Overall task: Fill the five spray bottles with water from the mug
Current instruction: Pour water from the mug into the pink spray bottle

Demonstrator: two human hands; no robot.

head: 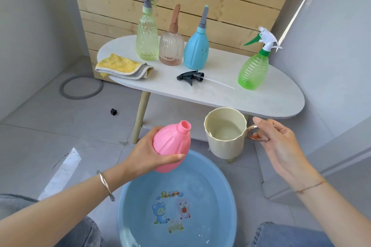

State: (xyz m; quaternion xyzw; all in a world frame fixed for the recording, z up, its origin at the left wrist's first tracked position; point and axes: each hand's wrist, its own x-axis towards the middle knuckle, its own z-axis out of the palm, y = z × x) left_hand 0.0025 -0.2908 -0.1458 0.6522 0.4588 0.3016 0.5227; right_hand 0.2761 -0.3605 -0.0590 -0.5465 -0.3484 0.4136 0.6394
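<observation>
My left hand [149, 153] grips a pink spray bottle [172, 143] with no cap, tilted right above the blue basin [220, 184]. My right hand [281, 144] holds the cream mug [226, 138] by its handle, upright, with water inside, just right of the bottle's open neck. On the white table [281, 96] stand a pale green bottle [147, 38], a brown-tinted bottle [171, 46], a blue bottle [195, 50] and a bright green bottle [254, 68], all capped. A black spray head [190, 77] lies loose on the table.
A folded yellow-and-grey cloth [122, 66] lies at the table's left end. The basin holds water and sits between my knees. A grey ring [81, 88] and a small black cap [113, 111] lie on the tiled floor at left. Wooden slats stand behind the table.
</observation>
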